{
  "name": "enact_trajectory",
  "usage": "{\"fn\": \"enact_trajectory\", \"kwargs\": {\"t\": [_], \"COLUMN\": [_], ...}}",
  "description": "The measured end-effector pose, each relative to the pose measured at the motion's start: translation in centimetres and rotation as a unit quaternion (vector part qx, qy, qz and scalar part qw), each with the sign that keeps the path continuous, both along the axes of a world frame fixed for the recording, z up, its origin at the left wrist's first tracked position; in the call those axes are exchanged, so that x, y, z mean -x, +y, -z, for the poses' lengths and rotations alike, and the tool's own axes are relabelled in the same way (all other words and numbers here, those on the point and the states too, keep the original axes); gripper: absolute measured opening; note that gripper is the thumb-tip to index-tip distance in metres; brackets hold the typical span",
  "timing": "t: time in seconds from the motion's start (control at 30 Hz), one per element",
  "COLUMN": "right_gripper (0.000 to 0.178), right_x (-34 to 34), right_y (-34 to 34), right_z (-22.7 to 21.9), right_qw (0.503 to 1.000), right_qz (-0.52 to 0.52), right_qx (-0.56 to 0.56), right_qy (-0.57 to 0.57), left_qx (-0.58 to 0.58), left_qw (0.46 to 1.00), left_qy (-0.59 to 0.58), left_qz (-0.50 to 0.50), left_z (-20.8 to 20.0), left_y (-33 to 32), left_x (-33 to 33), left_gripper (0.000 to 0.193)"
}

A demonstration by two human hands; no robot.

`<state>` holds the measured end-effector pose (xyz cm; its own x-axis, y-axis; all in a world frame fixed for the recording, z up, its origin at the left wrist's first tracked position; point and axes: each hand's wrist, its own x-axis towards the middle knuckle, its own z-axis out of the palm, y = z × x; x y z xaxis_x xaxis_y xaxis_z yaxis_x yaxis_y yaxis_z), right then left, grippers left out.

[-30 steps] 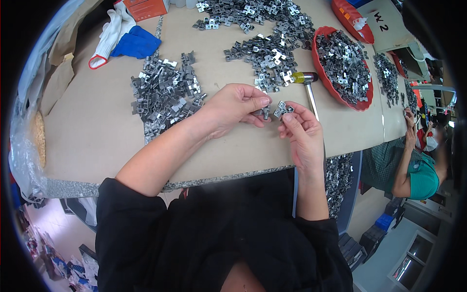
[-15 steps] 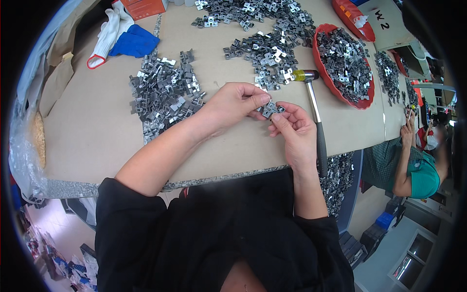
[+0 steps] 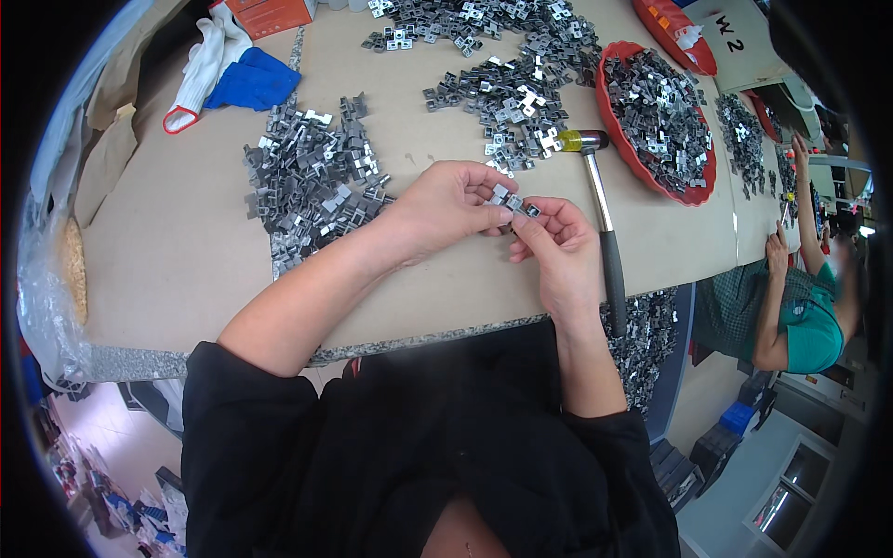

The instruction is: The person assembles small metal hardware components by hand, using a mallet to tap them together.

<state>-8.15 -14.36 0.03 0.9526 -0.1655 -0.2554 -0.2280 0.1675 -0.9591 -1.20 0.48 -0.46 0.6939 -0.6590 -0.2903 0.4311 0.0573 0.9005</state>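
Observation:
Both hands meet above the table, pinching small bent metal brackets [image 3: 513, 202] with holes in them. My left hand [image 3: 454, 200] is closed on the left end, thumb pressed along the near side. My right hand [image 3: 563, 249] grips the right end between thumb and fingers. Whether this is one bracket or two joined pieces is hard to tell, as the fingers cover part. To the left of my left hand lies a heap of like brackets [image 3: 312, 181]. Right of my right hand rests a hammer [image 3: 609, 265] with a yellow-and-black head and a black grip.
A red bowl [image 3: 606, 104] full of brackets stands at the right, with more heaps of brackets [image 3: 516, 98] at the back. White-and-blue gloves [image 3: 249, 79] lie at the far left, near an orange box [image 3: 274, 13]. A co-worker in green [image 3: 809, 321] works at the right.
My left thumb has shifted down and the metal piece has turned a little, showing more of its upper side. The co-worker has raised one arm.

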Motion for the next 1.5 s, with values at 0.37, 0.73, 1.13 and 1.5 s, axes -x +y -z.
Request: {"fn": "enact_trajectory", "kwargs": {"t": [0.37, 0.73, 1.13, 1.5], "right_gripper": [0.022, 0.019, 0.018, 0.021], "right_x": [-0.8, -0.4, 0.2, 0.2], "right_y": [-1.1, -0.2, -0.8, -0.5], "right_z": [-0.8, -0.2, 0.3, 0.4], "right_qw": [0.988, 0.996, 0.999, 0.998], "right_qz": [-0.096, 0.047, -0.015, 0.061], "right_qx": [0.112, -0.076, 0.033, 0.011], "right_qy": [0.049, 0.010, 0.015, -0.002], "left_qx": [-0.102, -0.059, -0.142, -0.114], "left_qw": [0.982, 0.996, 0.980, 0.990], "left_qy": [-0.156, -0.066, -0.132, -0.079], "left_qz": [0.040, 0.023, 0.038, 0.008], "left_z": [-0.8, -0.6, -0.3, -0.3], "left_y": [0.2, -0.2, -0.5, -0.8], "left_x": [0.2, 0.4, 0.8, 0.9], "left_gripper": [0.038, 0.021, 0.019, 0.027]}}
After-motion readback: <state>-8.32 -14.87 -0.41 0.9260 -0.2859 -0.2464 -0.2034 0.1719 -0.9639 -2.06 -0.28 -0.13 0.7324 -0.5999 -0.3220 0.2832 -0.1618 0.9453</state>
